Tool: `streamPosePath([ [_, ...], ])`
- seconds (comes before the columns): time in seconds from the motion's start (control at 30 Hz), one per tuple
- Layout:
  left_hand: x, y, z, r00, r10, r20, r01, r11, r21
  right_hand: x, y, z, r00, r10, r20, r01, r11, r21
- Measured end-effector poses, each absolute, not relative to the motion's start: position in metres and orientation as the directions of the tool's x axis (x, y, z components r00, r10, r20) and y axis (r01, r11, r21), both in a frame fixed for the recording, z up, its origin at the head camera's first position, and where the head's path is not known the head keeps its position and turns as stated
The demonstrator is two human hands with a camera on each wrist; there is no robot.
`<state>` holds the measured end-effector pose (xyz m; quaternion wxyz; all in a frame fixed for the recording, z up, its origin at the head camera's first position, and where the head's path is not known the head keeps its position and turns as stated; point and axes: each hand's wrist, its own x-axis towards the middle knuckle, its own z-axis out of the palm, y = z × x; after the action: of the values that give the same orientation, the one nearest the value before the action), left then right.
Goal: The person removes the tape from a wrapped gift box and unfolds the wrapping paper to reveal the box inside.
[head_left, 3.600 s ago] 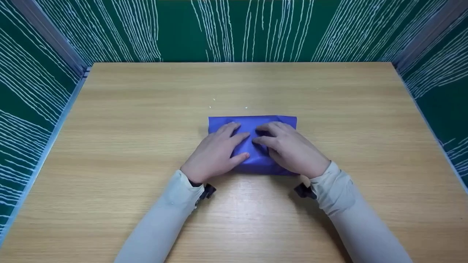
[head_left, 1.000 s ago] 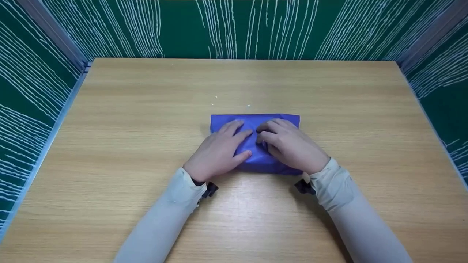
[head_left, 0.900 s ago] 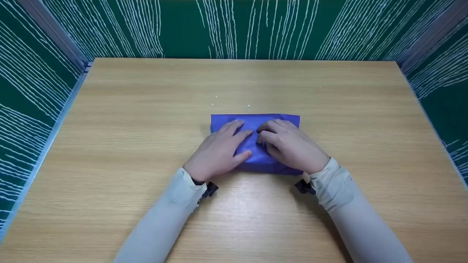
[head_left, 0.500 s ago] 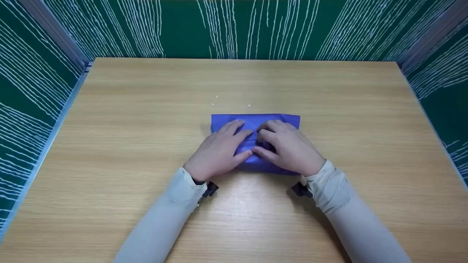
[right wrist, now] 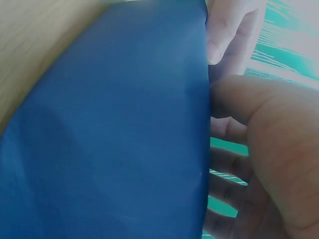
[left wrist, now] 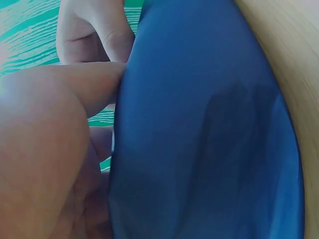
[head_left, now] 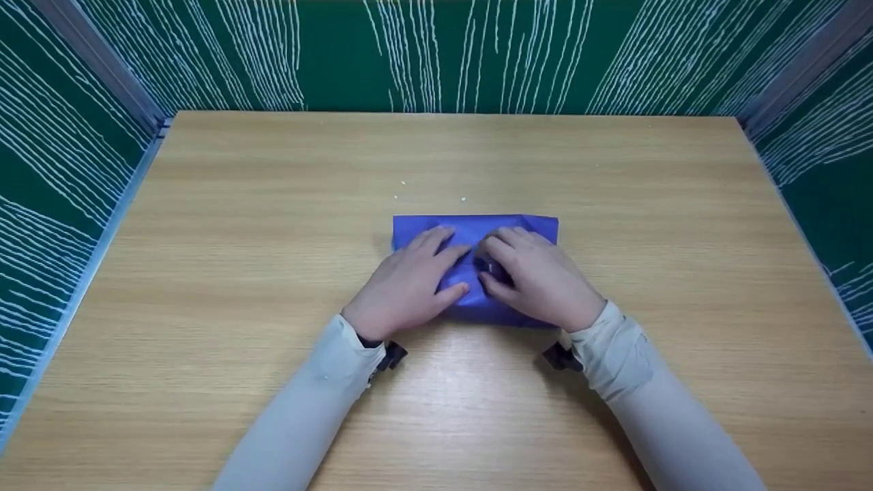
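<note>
A flat rectangular package in smooth purple wrapping (head_left: 477,224) lies mid-table under both hands, and its near side wall (left wrist: 199,124) looks blue and slightly creased in the left wrist view. My left hand (head_left: 402,286) rests on its left half with fingers and thumb spread. On the right half, my right hand (head_left: 545,279) touches the top with bent fingers, its thumb held apart from them over a dark, shadowed gap. From the right wrist, the thumb (right wrist: 234,97) sits at the package's top edge; its fingertips are partly hidden behind that edge.
The pale wooden table (head_left: 239,239) extends all round the package. Several tiny white specks (head_left: 464,199) lie beyond it. Green panels with white lines (head_left: 341,61) enclose the back and sides. Beneath each wrist sits a small black camera (head_left: 563,356).
My right thumb has come out from under the palm onto the package's top, and the right fingers have shifted slightly. The left hand and the package stay in place.
</note>
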<state>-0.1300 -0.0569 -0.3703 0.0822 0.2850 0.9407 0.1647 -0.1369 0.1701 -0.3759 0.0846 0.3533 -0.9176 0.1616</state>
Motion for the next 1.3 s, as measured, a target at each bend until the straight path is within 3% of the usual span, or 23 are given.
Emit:
streamPosePath([
  [0.13,-0.13,-0.057,-0.37,-0.82,0.569,-0.059,0.517,0.781,0.351,-0.136,0.17,-0.375,-0.746,-0.603,0.283,-0.663,0.714,-0.228],
  [0.43,-0.129,-0.057,-0.368,-0.822,0.568,-0.044,0.518,0.778,0.357,-0.135,0.171,-0.374,-0.696,-0.635,0.336,-0.705,0.694,-0.148],
  [1.3,-0.129,-0.058,-0.369,-0.82,0.572,-0.033,0.525,0.774,0.355,-0.132,0.18,-0.365,-0.711,-0.618,0.336,-0.695,0.69,-0.201],
])
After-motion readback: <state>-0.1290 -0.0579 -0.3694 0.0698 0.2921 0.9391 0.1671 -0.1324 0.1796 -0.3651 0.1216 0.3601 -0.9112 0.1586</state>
